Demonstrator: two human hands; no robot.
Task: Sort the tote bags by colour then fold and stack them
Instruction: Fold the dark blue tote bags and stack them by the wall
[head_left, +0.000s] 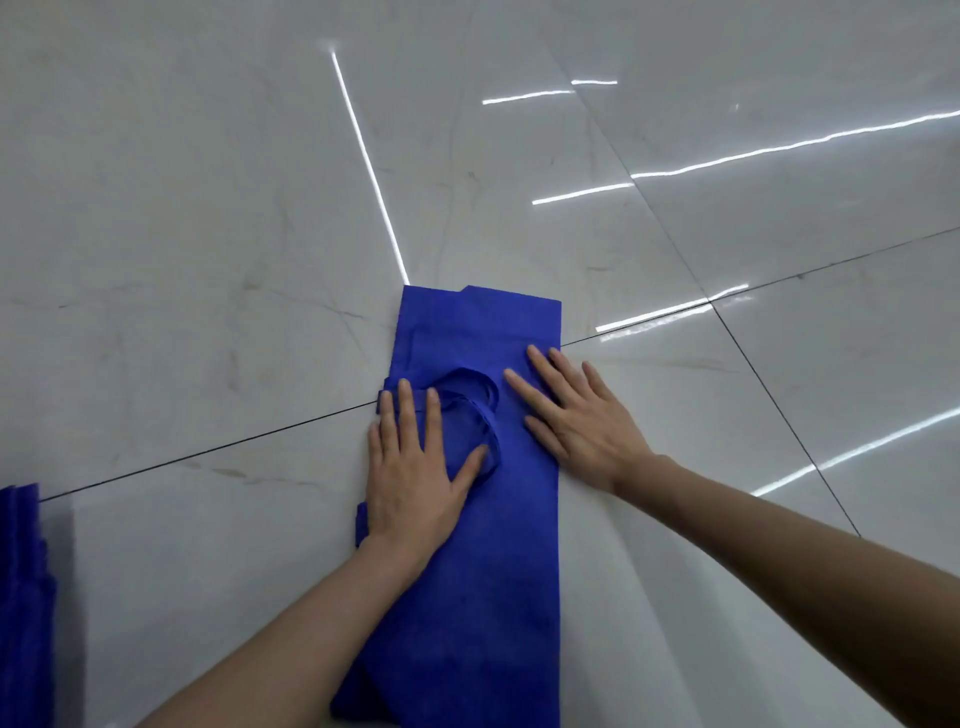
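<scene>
Hands: left hand (410, 467), right hand (582, 421) spread flat, pressing blue tote bag (483, 597) on floor (208, 234).

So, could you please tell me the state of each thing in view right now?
Blue tote bag: folded into a long narrow strip, lying flat on the floor.
Handles: looped on top of the strip, between the hands.
Left hand: open, pressing flat on the bag.
Right hand: open, pressing flat on the bag's right edge.
Blue pile: layered, at the left edge, partly out of frame.
</scene>
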